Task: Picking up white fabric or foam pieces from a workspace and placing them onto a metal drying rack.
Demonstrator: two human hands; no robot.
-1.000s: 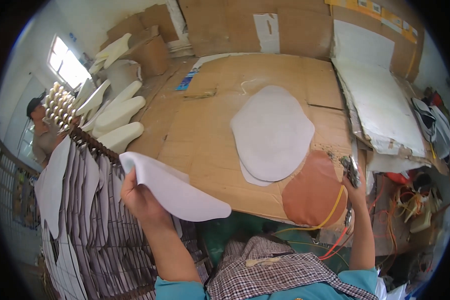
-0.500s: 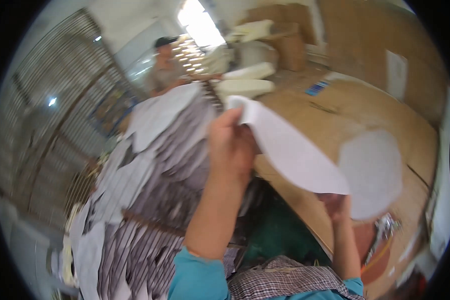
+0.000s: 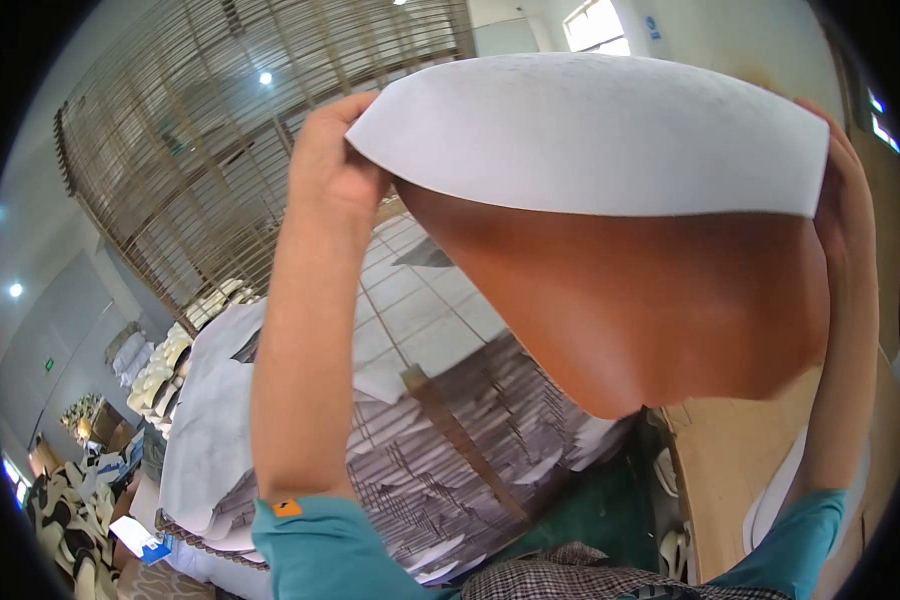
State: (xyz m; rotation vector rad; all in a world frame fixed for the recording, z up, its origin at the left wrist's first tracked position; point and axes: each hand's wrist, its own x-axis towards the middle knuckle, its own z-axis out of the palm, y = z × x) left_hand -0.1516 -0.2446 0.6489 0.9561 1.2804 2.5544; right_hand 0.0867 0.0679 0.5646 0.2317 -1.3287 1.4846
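Note:
Raised in front of me is a large flexible sheet, white on one face [image 3: 600,135] and orange-brown on the other [image 3: 660,300], which looks like leather. It bends over along its top, so the white face shows above the brown one. My left hand [image 3: 345,165] is closed on its left corner, thumb at the edge. At the opposite end my right hand [image 3: 845,195] grips the right edge, its fingers partly hidden behind the sheet. Below and left of it, layered grey and white sheets [image 3: 440,450] lie in overlapping rows on wire racks, partly covered by my left forearm.
An upright wire-mesh rack [image 3: 220,120] stands behind the layered sheets. To the right is a light brown tabletop [image 3: 710,470] with a white piece [image 3: 770,490] on it. A green surface [image 3: 590,520] lies between. Cream curved pieces [image 3: 80,530] are heaped at the far left.
Both hands have lifted the sheet and spread it wider, so its brown face now shows. My view has swung left toward the mesh rack, and the other person is out of sight.

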